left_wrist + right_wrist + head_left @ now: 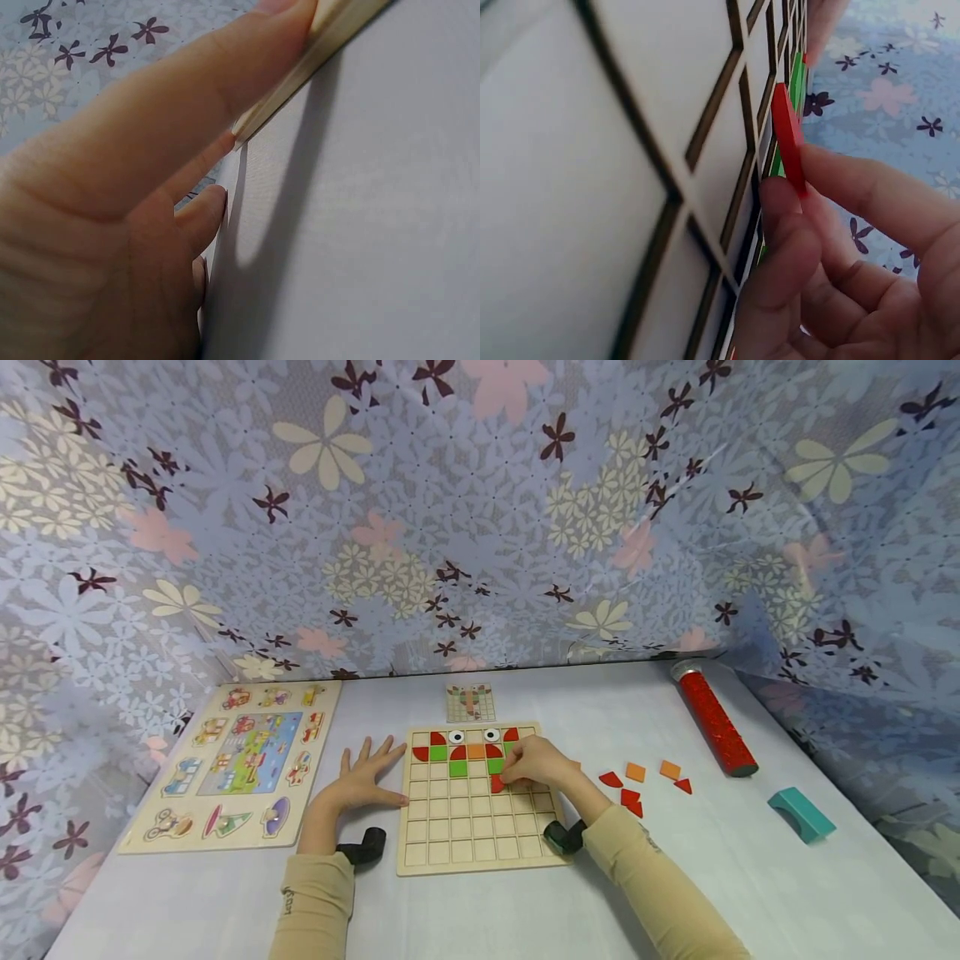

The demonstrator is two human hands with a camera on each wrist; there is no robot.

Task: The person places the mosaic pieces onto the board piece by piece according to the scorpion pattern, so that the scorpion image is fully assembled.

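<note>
Right hand (534, 762) has a red piece (497, 783) pinched between thumb and fingertips, just right of frame centre, over the grid board (480, 853). In the right wrist view the piece is tipped up on edge by the grid. Left hand (363, 778) isn't gripping anything: fingers spread, thumb against the board's left edge.

As for what's in the way, the right hand covers some upper-right squares, and a black wrist camera (564, 837) hides a bit of the board's lower right. An orange piece (575, 765) is mostly tucked behind that wrist.

Loose stuff right of centre: two orange squares (635, 772) and some red pieces (631, 800). Farther right there's a red tube (716, 724) lying at a slant, with a teal block (802, 815) below it. Small pattern card (470, 703) just above the board, picture puzzle (249, 753) over at left, flowery cloth (480, 527) filling the top half.
</note>
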